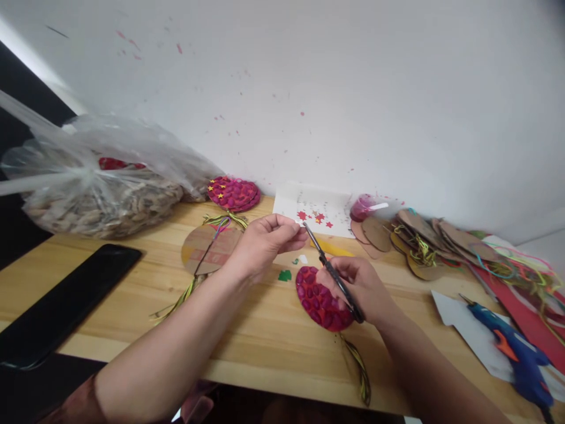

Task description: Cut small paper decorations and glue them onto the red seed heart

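Observation:
My right hand (364, 288) holds a pair of dark scissors (323, 257), tips pointing up and away from me. Closed in a pinch, my left hand (273, 240) has a small white scrap (301, 223) at its fingertips, right by the scissor tips. Under my right hand lies a round magenta disc (311, 294) covered in bumpy pieces, with a yellow-and-black tassel (359, 368) below it. Beside it are a green scrap (285, 275) and a white scrap (303, 259). Behind my hands, red stars (329, 225) rest on white paper (286, 203).
At left are a plastic bag of brownish pieces (101, 200) and a black phone-like slab (66, 300). A star-decorated magenta disc (238, 194) and a cardboard disc (198, 244) lie nearby. Rightward are a pink cup (362, 209), stacked cardboard discs (463, 238) and a blue glue gun (512, 347).

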Available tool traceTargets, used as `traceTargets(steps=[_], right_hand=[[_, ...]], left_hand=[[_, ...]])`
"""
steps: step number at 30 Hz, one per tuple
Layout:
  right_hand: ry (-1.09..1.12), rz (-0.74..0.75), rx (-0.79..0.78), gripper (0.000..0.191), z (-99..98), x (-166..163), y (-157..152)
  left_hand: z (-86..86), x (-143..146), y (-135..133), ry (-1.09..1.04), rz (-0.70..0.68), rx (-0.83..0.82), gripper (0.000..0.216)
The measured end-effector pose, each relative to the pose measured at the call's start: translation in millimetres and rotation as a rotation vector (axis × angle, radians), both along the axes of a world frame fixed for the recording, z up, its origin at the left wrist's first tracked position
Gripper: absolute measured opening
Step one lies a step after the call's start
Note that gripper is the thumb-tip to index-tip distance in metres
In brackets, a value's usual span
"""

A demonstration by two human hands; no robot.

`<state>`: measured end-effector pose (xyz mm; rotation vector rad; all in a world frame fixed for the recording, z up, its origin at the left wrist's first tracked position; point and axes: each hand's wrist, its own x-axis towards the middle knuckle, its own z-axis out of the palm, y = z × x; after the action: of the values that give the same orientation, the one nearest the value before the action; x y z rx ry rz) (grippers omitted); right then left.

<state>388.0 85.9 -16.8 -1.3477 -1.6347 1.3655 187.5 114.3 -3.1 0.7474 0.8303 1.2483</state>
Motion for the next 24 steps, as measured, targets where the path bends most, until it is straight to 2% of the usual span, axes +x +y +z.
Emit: traceTargets(steps=[12,24], right_hand=[[-0.111,0.03,0.005,0.044,8.3,3.0,1.5],[-0.07,0.048,-0.04,0.042,8.9,3.1,0.5]], left_hand=[[0.6,-3.9,1.5,0.018,-0.023,-0.01,0.02],[-0.4,-6.3,2.1,0.003,-0.061,0.038,0.021]])
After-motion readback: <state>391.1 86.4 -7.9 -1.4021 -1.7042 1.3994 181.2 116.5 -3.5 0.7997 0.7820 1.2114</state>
